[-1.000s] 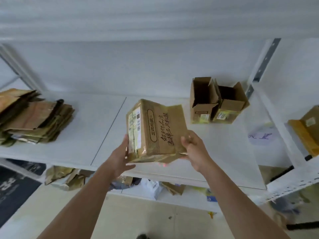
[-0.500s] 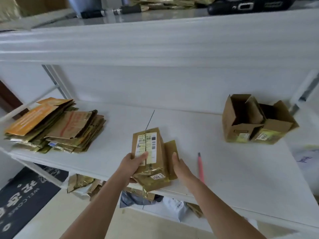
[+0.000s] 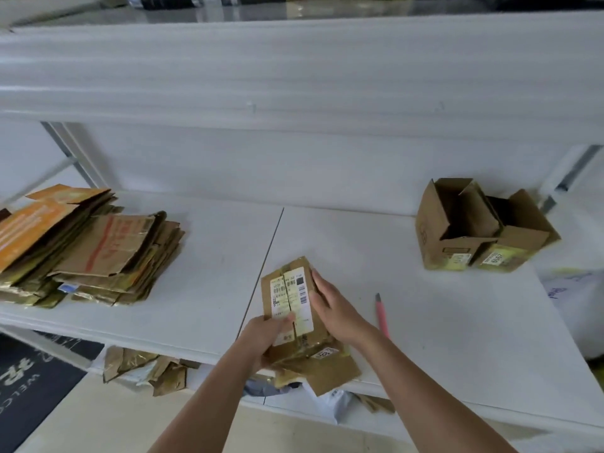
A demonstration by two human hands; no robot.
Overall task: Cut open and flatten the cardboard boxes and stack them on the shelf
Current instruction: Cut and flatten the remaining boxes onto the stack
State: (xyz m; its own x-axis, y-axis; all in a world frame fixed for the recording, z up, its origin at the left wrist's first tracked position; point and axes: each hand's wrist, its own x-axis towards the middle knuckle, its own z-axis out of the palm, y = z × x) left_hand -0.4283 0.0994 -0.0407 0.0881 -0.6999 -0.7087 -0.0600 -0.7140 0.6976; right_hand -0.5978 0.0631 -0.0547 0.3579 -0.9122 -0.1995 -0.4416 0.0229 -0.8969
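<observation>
Flattening a box (image 3: 292, 308) at the shelf's (image 3: 202, 289) front edge.
My left hand (image 3: 266, 335) grips it, right hand (image 3: 330, 305) presses open-fingered; next I'd carry it to the stack (image 3: 98, 253).

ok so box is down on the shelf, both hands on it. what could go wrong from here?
1. The box overhangs the front edge of the shelf; pressing it flat there could tip it off toward the floor.
2. The pink cutter lies just beside the right hand; its tip may be exposed, so a blind reach risks a nick.
3. The left hand grips the near end, so a cut drawn toward it could catch fingers.
</observation>
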